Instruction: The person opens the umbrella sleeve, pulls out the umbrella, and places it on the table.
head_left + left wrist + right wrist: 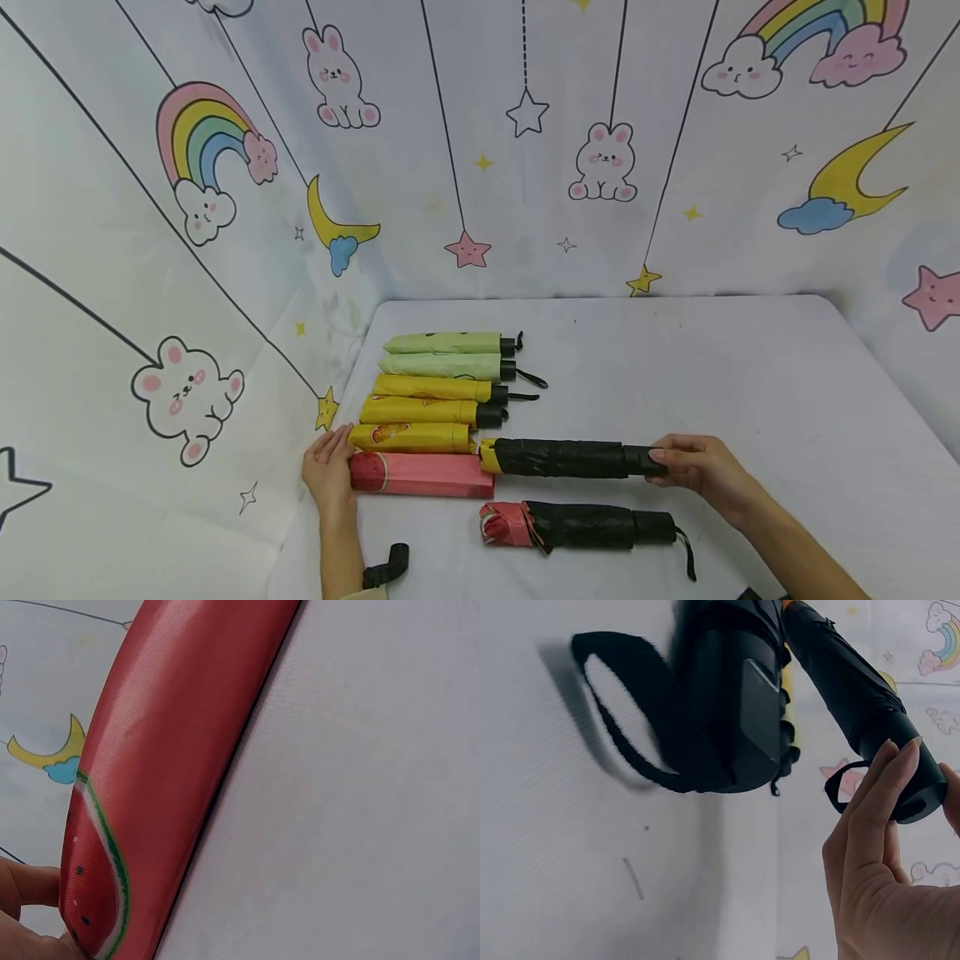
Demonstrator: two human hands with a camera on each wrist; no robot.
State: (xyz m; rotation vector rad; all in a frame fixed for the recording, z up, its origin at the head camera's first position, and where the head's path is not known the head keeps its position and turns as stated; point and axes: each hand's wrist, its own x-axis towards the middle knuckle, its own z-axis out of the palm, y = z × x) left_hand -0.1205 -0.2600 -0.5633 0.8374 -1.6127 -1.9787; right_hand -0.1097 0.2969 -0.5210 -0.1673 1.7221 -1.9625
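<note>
In the head view, my left hand (328, 467) holds the left end of a yellow umbrella sleeve (420, 437) with an orange-slice print. Directly in front of that lies a red watermelon-print sleeve (438, 476), whose end overlaps my left fingers (34, 885) in the left wrist view. My right hand (697, 468) pinches the black handle of a folded umbrella (562, 458), black with a yellow tip. That tip meets the right end of the yellow sleeve. Nearer me lies another folded umbrella (581, 526), black with a red watermelon-print end and a wrist strap (622, 712).
Behind the yellow sleeve, sleeved umbrellas lie in a row: two yellow (420, 410) and two light green (442, 366), black handles pointing right. White cloth covers the table (712, 375). A cartoon-print curtain (525, 183) stands around the back and sides.
</note>
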